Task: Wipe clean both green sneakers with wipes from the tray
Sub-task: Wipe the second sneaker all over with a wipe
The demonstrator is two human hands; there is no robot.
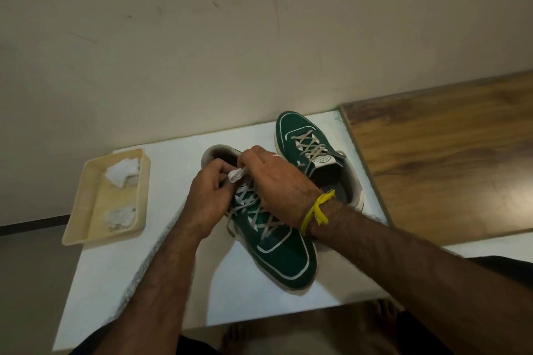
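Two green sneakers with pale laces lie on a white table (pixel 121 282). The near sneaker (pixel 284 256) points its toe toward me; the far sneaker (pixel 305 141) points away at the back right. My left hand (pixel 209 196) grips the near sneaker's tongue area at its left side. My right hand (pixel 274 181) pinches a small white wipe (pixel 236 175) against the tongue, just above the laces. A cream tray (pixel 86 210) at the table's left edge holds a folded white wipe (pixel 122 174) at its far end and a crumpled one (pixel 120 217) at its near end.
A wooden board (pixel 447 153) adjoins the table on the right. A beige wall rises behind. The tray overhangs the table's left edge slightly. Bare feet (pixel 236 337) show below the front edge.
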